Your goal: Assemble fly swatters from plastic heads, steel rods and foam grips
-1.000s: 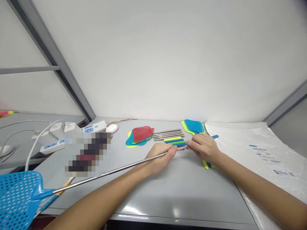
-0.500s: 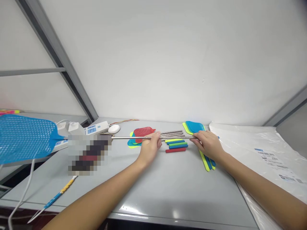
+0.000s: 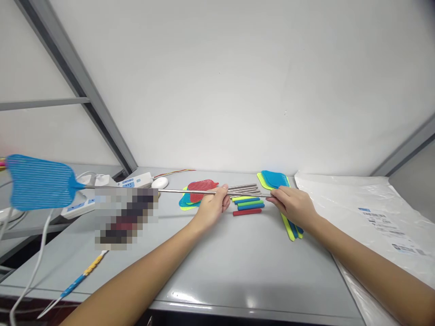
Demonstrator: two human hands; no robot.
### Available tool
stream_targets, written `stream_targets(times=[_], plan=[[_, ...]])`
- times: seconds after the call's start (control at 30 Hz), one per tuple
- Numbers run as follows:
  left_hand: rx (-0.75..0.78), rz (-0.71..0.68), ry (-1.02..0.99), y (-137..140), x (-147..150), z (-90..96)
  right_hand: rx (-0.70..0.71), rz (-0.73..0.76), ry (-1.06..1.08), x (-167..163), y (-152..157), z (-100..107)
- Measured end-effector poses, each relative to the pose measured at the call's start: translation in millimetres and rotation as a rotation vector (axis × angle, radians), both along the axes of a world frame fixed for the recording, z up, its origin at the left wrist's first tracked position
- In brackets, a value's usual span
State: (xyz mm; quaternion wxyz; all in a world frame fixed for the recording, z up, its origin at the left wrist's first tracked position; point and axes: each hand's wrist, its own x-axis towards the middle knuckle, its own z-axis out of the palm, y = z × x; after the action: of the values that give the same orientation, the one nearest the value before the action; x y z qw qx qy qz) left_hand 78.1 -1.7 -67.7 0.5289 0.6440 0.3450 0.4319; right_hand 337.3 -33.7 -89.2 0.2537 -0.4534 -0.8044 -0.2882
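A blue fly swatter (image 3: 42, 183) with a long thin metal rod stretches across the view, its mesh head at the far left. My left hand (image 3: 214, 204) is closed around the rod near its middle. My right hand (image 3: 292, 203) pinches the rod's right end; the very tip is hidden by my fingers. Behind my left hand lie loose swatter heads, a red one (image 3: 202, 186) on top of blue and yellow ones. Several metal rods (image 3: 244, 187) lie between my hands. Coloured handle tubes, including a red one (image 3: 247, 212), rest just in front of them.
A stack of swatters with a blue head (image 3: 274, 178) and yellow and blue handles lies beneath my right hand. White plastic packaging (image 3: 343, 208) covers the table's right side. At left are power strips (image 3: 137, 180), a round white object (image 3: 160, 182), a blurred-out item and a cable (image 3: 76, 284).
The swatter's head has swung slightly upward and turned, so the rod now slopes down towards the right. Both hands keep their hold in nearly the same place.
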Motion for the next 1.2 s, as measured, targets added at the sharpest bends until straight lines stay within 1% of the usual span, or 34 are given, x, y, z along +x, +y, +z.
stream_targets(times=[0.07, 0.2, 0.37, 0.47, 0.6, 0.73, 0.83, 0.93, 1.0, 1.03, 1.07, 1.2], plan=[[0.009, 0.031, -0.009, 1, -2, 3.9, 0.004, -0.006, -0.023, 3, 4, 0], [-0.017, 0.143, -0.102, 9, -8, 12.1, 0.015, -0.030, -0.026, 15, 15, -3], [0.053, 0.259, -0.175, 23, -19, 22.8, 0.017, -0.119, 0.000, 28, 28, -8], [0.106, 0.314, -0.209, 26, -22, 26.9, -0.012, -0.153, 0.010, 22, 28, -7], [0.107, 0.356, -0.252, 27, -23, 25.1, -0.070, -0.130, 0.023, 10, 21, -5], [0.128, 0.324, -0.252, 23, -20, 20.9, -0.090, -0.085, 0.049, 5, 15, -6], [0.184, 0.258, -0.099, 15, -15, 17.4, -0.101, -0.052, 0.060, 0, 11, -8], [0.214, 0.087, 0.096, 4, -7, 11.4, -0.108, -0.012, 0.059, -8, 7, -11], [0.203, -0.017, 0.139, -2, -2, 7.1, -0.109, 0.005, 0.055, -11, 5, -12], [0.196, -0.044, 0.138, -4, 0, 5.6, -0.108, 0.007, 0.054, -12, 4, -13], [0.188, -0.050, 0.130, -5, 2, 4.6, -0.104, 0.006, 0.052, -13, 4, -13], [0.161, -0.001, 0.100, -4, 2, 6.7, -0.091, -0.015, 0.027, -10, 8, -13]])
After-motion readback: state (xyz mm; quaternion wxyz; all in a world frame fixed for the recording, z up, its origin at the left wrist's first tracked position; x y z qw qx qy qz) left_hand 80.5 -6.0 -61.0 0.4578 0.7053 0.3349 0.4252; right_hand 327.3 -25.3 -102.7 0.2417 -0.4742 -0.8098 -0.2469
